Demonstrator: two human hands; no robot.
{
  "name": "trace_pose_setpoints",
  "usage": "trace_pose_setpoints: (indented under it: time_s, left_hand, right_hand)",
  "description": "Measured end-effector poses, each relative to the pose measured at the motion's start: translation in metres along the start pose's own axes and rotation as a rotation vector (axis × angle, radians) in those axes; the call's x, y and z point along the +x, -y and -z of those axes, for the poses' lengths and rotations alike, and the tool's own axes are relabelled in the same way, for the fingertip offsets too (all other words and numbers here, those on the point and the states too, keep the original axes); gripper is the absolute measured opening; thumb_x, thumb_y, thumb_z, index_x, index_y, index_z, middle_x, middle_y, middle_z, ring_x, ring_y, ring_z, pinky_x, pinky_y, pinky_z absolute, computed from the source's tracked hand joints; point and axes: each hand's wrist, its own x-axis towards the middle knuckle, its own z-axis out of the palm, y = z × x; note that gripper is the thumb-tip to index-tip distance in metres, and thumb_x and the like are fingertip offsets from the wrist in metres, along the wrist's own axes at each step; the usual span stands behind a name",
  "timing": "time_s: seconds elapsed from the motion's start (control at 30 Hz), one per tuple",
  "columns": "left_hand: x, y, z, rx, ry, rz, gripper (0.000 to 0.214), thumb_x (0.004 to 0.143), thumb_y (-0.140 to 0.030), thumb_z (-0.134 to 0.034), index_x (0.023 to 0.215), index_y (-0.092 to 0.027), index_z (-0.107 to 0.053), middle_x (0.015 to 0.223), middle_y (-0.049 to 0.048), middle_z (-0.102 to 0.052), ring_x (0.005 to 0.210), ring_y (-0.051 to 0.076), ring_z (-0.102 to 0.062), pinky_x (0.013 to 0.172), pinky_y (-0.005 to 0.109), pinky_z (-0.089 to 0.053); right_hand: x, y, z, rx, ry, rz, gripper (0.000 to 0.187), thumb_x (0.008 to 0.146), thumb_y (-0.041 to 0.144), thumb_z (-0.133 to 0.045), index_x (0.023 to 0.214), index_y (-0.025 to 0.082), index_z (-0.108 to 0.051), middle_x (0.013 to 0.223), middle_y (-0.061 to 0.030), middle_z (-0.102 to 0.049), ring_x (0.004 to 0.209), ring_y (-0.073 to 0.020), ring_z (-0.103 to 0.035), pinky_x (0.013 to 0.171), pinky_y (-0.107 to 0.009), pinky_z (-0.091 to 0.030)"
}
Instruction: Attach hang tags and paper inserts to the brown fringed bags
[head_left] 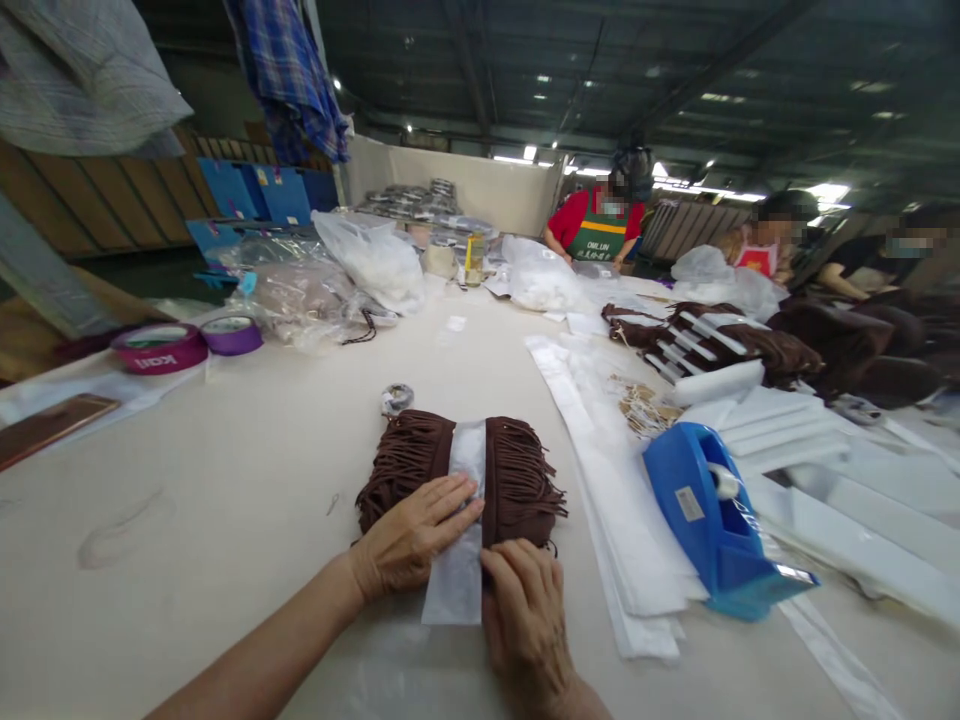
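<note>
A dark brown fringed bag [521, 470] lies on the table in front of me, with a translucent white strip [454, 595] running across its middle. The strip's near end hangs past the bag onto the tabletop. My left hand [420, 530] rests flat on the strip and the bag's left half, fingers stretched out. At the bag's near edge, my right hand [525, 610] is closed, its curled fingertips at the strip's right edge; its thumb is hidden. A small clear-wrapped ring-like bundle [397, 399] sits just behind the bag.
Right of the bag lie long white strips [600, 520] and a blue tape dispenser [690, 510]. White sheets [780, 425] and brown bags [720, 340] are stacked beyond. Tape rolls [161, 350] and a phone [56, 425] are at left. A co-worker [600, 225] stands across the table.
</note>
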Motion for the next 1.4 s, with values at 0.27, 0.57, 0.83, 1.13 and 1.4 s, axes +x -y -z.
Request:
trace_pose_setpoints:
  time_s: [0.27, 0.57, 0.83, 1.13, 1.4]
  left_hand:
    - [0.000, -0.002, 0.014, 0.015, 0.125, -0.061, 0.064, 0.079, -0.032, -0.049, 0.133, -0.004, -0.031, 0.136, 0.0253, -0.035, 0.129, 0.034, -0.028, 0.101, 0.050, -0.037]
    - [0.004, -0.004, 0.021, 0.005, 0.261, -0.055, 0.070, 0.068, -0.019, -0.057, 0.131, -0.004, -0.031, 0.135, 0.0303, -0.033, 0.127, 0.040, -0.028, 0.100, 0.052, -0.036]
    - [0.004, -0.005, 0.020, -0.019, 0.331, -0.054, 0.081, 0.063, -0.018, -0.061, 0.134, -0.003, -0.025, 0.136, 0.0336, -0.026, 0.128, 0.043, -0.022, 0.100, 0.055, -0.033]
    - [0.006, -0.022, 0.017, 0.075, 0.310, 0.021, 0.079, 0.066, -0.014, -0.057, 0.135, -0.002, -0.022, 0.137, 0.0350, -0.021, 0.129, 0.044, -0.016, 0.100, 0.057, -0.031]
    - [0.004, -0.012, 0.012, 0.102, 0.355, 0.053, 0.094, 0.049, -0.003, -0.049, 0.137, -0.005, -0.016, 0.140, 0.0322, -0.016, 0.131, 0.041, -0.014, 0.101, 0.055, -0.032]
  right_hand:
    - [0.007, -0.007, 0.003, 0.049, 0.029, -0.070, 0.030, 0.079, 0.007, -0.045, 0.107, 0.016, -0.049, 0.097, -0.0090, -0.056, 0.096, -0.0210, -0.050, 0.083, -0.037, -0.041]
    - [-0.015, 0.031, -0.002, 0.371, 0.470, -0.329, 0.050, 0.064, 0.003, -0.049, 0.109, 0.025, -0.049, 0.102, -0.0034, -0.055, 0.094, -0.0216, -0.049, 0.079, -0.036, -0.037]
    - [-0.014, 0.060, -0.016, 0.384, 0.391, -0.486, 0.054, 0.051, 0.000, -0.052, 0.095, 0.030, -0.058, 0.096, -0.0022, -0.052, 0.093, -0.0232, -0.047, 0.080, -0.039, -0.034]
    - [-0.037, 0.047, -0.042, 0.291, 0.090, -0.234, 0.027, 0.067, 0.003, -0.051, 0.081, 0.024, -0.059, 0.080, -0.0013, -0.057, 0.075, -0.0165, -0.051, 0.064, -0.029, -0.037]
    - [-0.042, 0.028, -0.022, 0.245, -0.016, -0.070, 0.013, 0.085, 0.015, -0.051, 0.076, 0.022, -0.057, 0.069, 0.0005, -0.064, 0.068, -0.0145, -0.053, 0.064, -0.025, -0.045]
